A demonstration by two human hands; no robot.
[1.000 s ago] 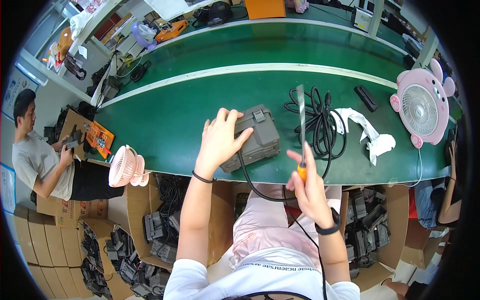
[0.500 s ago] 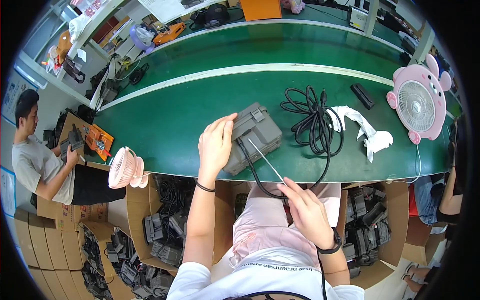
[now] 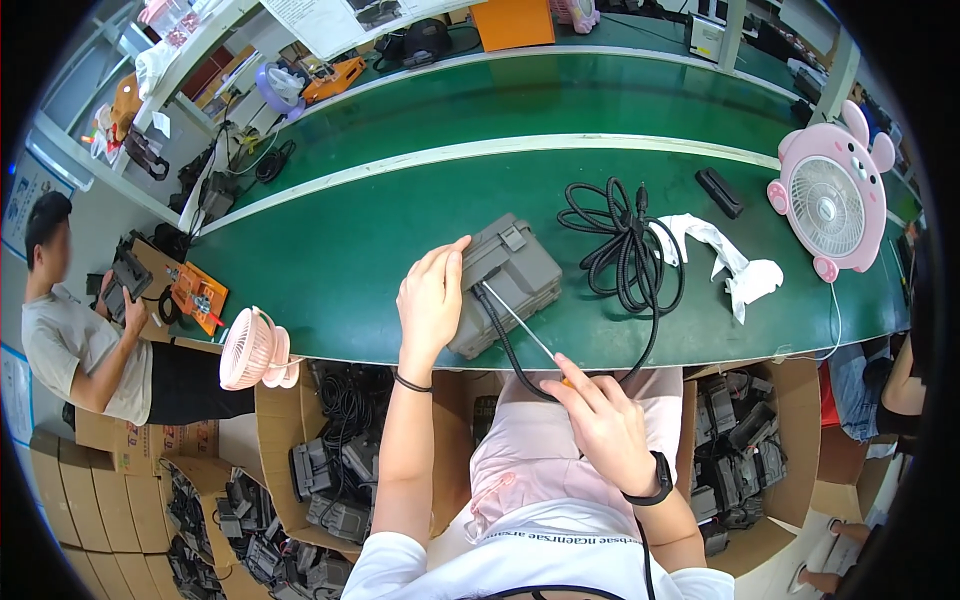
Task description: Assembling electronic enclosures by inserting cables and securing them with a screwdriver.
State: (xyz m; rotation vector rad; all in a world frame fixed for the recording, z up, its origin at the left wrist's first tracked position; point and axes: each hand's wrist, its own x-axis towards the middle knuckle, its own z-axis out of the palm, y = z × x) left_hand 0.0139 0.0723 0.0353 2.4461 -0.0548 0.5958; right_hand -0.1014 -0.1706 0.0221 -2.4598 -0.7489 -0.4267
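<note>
A grey plastic box (image 3: 526, 268) with a latch sits tilted on the green workbench near its front edge. My left hand (image 3: 430, 300) grips its left side, fingers stretched along the edge. In my right hand (image 3: 607, 425) is a screwdriver (image 3: 520, 324) with a long thin metal shaft; a bit of its orange handle shows between the fingers. The shaft's tip meets the box where a black cable (image 3: 508, 350) enters it; the exact contact is too small to make out. The cable loops below the bench edge to a coiled bundle (image 3: 630, 250) right of the box.
White cloth (image 3: 752, 285), a small black case (image 3: 720, 192) and a pink fan (image 3: 832, 200) lie or stand to the right. Another pink fan (image 3: 250, 350) is at the left edge. Cartons of grey boxes (image 3: 735, 470) flank my legs. A co-worker (image 3: 85, 320) handles a device at left.
My right hand and the screwdriver have shifted slightly up and left, toward the cable entry. My left hand stays on the box. The co-worker has turned the device over.
</note>
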